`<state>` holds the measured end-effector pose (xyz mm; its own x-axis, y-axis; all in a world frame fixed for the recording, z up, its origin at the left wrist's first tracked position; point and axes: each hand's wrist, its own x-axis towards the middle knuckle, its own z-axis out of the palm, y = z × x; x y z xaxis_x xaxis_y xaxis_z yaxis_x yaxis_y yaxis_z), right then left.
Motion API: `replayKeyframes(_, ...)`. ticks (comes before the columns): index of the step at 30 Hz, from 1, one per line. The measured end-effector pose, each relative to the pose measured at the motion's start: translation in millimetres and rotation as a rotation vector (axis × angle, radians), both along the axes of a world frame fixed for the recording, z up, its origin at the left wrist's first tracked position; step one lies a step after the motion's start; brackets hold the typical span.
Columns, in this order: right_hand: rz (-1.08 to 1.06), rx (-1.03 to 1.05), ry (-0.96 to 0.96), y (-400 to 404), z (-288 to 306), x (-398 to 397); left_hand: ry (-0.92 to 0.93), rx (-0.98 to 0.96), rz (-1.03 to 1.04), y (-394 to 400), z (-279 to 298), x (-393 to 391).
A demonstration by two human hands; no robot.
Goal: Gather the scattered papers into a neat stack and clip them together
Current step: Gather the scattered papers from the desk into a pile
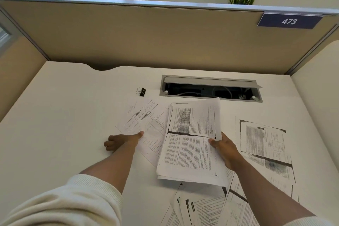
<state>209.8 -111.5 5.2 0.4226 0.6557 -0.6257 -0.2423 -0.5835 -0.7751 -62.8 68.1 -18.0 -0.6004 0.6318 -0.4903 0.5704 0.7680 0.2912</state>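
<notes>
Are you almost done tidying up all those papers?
Not yet. The right hand holds a gathered stack. The left hand touches a loose sheet. More papers lie at the right and near the front edge. The binder clip sits unused.

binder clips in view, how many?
1. A black binder clip lies on the desk left of the open cable tray, beyond the papers. More could be hidden under the sheets.
</notes>
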Motion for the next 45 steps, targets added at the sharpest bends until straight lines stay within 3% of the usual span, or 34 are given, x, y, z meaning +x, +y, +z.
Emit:
replayKeyframes(6, -0.015, 0.0, 0.005, 1, -1, -1, -0.018, -0.027, -0.045, 3, -7, 1)
replayKeyframes(12, -0.028, 0.001, 0.019, 1, 0, -3, -0.313, 0.084, -0.066, 6, -16, -6)
replayKeyframes(15, -0.042, -0.001, 0.021, 0, 0, -3, -0.372, 0.165, -0.044, 1, -17, -10)
replayKeyframes(20, -0.05, 0.004, 0.011, -4, 2, -2, -0.563, 0.321, 0.086, 0, -17, -16)
replayKeyframes(24, -0.033, 0.008, -0.013, -5, 5, -2, -0.815, 0.461, 0.276, 4, 1, -20)
replayKeyframes(31, -0.029, -0.014, -0.004, -10, 2, -7, -0.974, 0.544, 0.243, 26, 39, -21)
replayKeyframes(34, -0.019, -0.021, 0.017, -12, 1, -10, -1.129, 0.495, 0.239, 40, 58, -19)
replayKeyframes(37, -0.009, -0.035, 0.013, -13, -2, -11, -1.447, 0.402, 0.142, 52, 74, -15)
replayKeyframes(40, 0.009, -0.046, 0.008, -13, -1, -12, -1.633, 0.321, 0.027, 55, 90, -6)
replayKeyframes(45, 0.043, -0.034, 0.016, -9, 9, -17, -1.595, 0.09, -0.121, 55, 94, 8)
